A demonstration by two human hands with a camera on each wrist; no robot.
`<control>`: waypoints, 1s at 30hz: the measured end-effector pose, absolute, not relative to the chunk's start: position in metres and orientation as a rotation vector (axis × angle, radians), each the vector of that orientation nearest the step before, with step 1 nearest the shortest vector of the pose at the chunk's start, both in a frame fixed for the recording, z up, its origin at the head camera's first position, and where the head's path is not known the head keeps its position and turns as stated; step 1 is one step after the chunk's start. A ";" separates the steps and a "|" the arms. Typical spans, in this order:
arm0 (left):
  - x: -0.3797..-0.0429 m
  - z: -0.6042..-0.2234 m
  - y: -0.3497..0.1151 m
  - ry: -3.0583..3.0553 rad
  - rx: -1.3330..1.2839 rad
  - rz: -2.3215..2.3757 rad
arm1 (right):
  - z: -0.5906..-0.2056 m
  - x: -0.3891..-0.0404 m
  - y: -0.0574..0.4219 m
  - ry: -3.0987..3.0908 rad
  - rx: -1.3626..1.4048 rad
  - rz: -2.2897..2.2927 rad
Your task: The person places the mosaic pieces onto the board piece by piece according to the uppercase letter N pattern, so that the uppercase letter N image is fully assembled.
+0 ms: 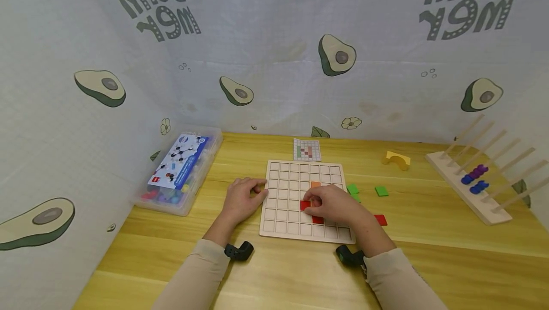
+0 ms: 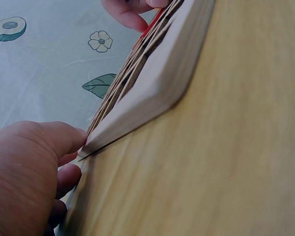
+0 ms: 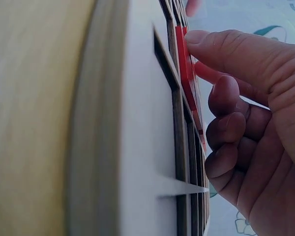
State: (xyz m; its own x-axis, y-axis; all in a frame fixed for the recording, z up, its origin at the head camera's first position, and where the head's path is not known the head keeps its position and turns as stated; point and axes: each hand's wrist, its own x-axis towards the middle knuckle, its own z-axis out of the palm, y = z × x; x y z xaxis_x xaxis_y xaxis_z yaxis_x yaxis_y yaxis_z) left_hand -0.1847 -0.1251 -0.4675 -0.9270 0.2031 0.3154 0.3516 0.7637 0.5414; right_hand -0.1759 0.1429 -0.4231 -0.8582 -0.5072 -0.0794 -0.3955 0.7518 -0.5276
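Right hand [image 1: 336, 204] arching over gridded wooden board [image 1: 280, 227], pinching flat red tile [image 1: 305, 205]; relaxed left hand [image 1: 242, 200] touching board's edge.

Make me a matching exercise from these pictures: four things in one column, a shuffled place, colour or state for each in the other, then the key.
Things:
1. Left hand
2. Arch block
3. Right hand
4. Printed card

Descriptions:
A. Touching a red tile
B. Just behind the grid board
C. At the left edge of the grid board
D. Yellow

Right pairs: 1-C, 2-D, 3-A, 4-B
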 end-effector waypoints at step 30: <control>-0.182 -0.462 -0.123 -2.736 -0.437 -0.900 | -0.404 -0.143 0.249 2.697 -0.467 -0.935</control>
